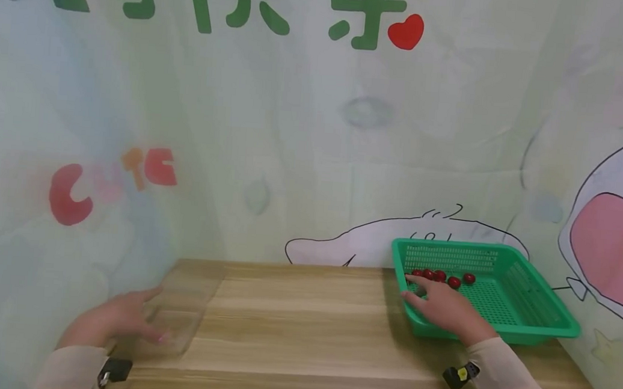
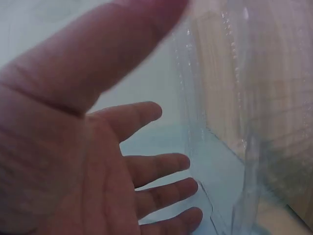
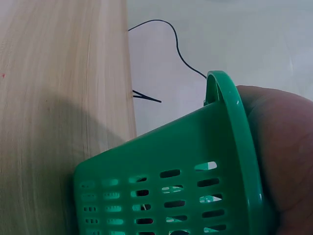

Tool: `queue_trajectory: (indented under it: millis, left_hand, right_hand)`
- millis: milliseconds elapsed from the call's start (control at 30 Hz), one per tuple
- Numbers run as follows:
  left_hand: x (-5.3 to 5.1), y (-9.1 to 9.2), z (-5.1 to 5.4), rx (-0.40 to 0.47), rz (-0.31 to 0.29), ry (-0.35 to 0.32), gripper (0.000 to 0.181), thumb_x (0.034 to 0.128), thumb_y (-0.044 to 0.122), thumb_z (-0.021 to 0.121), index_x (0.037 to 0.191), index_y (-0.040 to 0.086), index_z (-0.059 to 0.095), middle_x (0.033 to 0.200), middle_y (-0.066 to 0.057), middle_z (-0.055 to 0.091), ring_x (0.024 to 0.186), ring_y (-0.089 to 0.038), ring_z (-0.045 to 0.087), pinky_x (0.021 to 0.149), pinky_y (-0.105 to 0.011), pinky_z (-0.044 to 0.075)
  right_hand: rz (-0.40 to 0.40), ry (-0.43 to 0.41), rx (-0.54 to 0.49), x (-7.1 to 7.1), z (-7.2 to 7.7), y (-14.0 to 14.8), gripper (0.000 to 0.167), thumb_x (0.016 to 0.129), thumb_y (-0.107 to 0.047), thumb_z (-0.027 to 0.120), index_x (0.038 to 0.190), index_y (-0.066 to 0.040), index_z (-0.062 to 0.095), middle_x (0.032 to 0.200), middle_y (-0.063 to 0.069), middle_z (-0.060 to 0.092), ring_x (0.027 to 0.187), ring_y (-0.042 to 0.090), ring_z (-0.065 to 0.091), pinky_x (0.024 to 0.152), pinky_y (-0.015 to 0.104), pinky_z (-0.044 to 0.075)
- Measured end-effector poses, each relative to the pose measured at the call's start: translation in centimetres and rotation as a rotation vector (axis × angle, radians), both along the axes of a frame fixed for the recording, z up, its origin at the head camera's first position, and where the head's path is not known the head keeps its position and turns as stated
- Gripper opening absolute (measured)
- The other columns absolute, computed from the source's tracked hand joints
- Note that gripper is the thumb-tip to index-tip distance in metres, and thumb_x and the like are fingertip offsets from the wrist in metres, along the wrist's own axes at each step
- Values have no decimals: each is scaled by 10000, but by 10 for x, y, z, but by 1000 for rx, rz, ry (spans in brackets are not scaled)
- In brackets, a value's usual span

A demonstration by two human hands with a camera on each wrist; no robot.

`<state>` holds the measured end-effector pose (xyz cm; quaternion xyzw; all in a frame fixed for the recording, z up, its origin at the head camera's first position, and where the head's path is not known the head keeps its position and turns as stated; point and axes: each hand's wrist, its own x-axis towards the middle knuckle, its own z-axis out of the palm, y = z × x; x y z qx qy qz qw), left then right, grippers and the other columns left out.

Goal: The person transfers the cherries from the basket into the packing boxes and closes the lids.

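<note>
In the head view, my right hand (image 1: 447, 309) reaches over the near left side of a green plastic basket (image 1: 546, 328). Thumb and index finger are apart at its left rim, close to several dark red cherries (image 1: 454, 283); the other fingertips are hidden. The right wrist view shows part of that hand (image 3: 286, 147) behind the basket rim (image 3: 244, 147). At the left, my left hand (image 1: 113, 319) is beside a clear plastic box (image 1: 191, 325), fingers spread. In the left wrist view its palm (image 2: 98, 186) faces the transparent wall (image 2: 249, 161), with nothing held.
Both containers stand on a wood-grain table (image 1: 302, 326). Behind and along the sides hangs a pale printed cloth (image 1: 294, 127) with green characters and cartoon shapes. A small black device is strapped to each wrist.
</note>
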<state>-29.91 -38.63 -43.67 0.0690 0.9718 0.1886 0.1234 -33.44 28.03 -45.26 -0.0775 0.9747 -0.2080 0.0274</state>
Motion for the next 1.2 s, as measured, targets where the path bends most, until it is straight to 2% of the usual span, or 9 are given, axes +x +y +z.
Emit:
queue_trajectory:
  millis: [200, 367, 433, 500, 600, 800, 933, 1133, 1200]
  left_hand:
    - [-1, -8, -7, 15, -26, 84, 1199, 736, 253, 1074, 1601, -231, 401, 1528, -517, 534, 1394, -705, 559, 1144, -782, 515]
    - [-7, -2, -14, -4, -22, 126, 1200, 715, 271, 1084, 1608, -199, 435, 1506, -496, 573, 1385, -678, 581, 1144, -762, 527]
    - [-10, 4, -17, -14, -18, 129, 1219, 712, 315, 1089, 1619, -179, 441, 1523, -483, 573, 1408, -672, 571, 1155, -759, 523]
    - [-13, 12, -19, -18, -19, 127, 1252, 707, 353, 1091, 1640, -158, 430, 1556, -484, 543, 1435, -693, 530, 1174, -782, 495]
    - [-17, 26, -23, -36, -29, 124, 1275, 746, 434, 1066, 1661, -152, 399, 1607, -500, 466, 1466, -717, 470, 1189, -804, 468]
    - [-19, 65, -26, -71, -32, 138, 1314, 806, 593, 990, 1657, -187, 364, 1625, -527, 392, 1495, -746, 411, 1187, -834, 459]
    - [-19, 87, -25, -54, -21, 125, 1356, 810, 626, 974, 1683, -177, 318, 1684, -524, 338, 1565, -756, 311, 1246, -847, 386]
    - [-20, 112, -26, -31, -54, 146, 1377, 796, 619, 982, 1692, -174, 301, 1697, -507, 341, 1580, -749, 309, 1295, -830, 338]
    - [-20, 120, -27, -24, -59, 142, 1394, 786, 629, 987, 1704, -159, 294, 1706, -500, 336, 1587, -746, 303, 1297, -831, 335]
  right_hand:
    - [-1, -4, -1, 3, 0, -3, 747, 1115, -624, 637, 1680, -142, 563, 1507, 251, 723, 1071, 265, 688, 875, 510, 643]
    - [6, 2, -8, 5, 2, -3, 734, 1124, -599, 642, 1678, -124, 564, 1494, 252, 731, 1038, 252, 677, 834, 459, 598]
    - [6, 2, -12, 6, 3, -3, 726, 1125, -587, 646, 1676, -120, 565, 1502, 258, 726, 1058, 255, 688, 864, 487, 620]
    - [6, 1, -15, 7, 4, -3, 724, 1127, -577, 649, 1675, -112, 564, 1514, 270, 715, 1080, 265, 697, 893, 520, 636]
    - [6, 3, -13, 9, 5, -4, 717, 1129, -571, 647, 1674, -112, 565, 1542, 281, 695, 1148, 294, 722, 968, 592, 652]
    - [13, 3, -11, 9, 5, -8, 719, 1129, -576, 644, 1673, -113, 567, 1562, 284, 681, 1242, 343, 732, 1061, 675, 633]
    - [21, 0, -10, 8, 4, -10, 719, 1129, -579, 642, 1674, -116, 566, 1564, 276, 682, 1209, 316, 728, 1046, 653, 641]
    - [30, 0, -15, 7, 4, -15, 717, 1128, -568, 650, 1670, -106, 569, 1511, 257, 719, 1060, 251, 683, 914, 534, 642]
    - [35, 3, -14, 8, 5, -17, 707, 1131, -555, 652, 1665, -100, 573, 1491, 248, 732, 1047, 238, 683, 909, 530, 646]
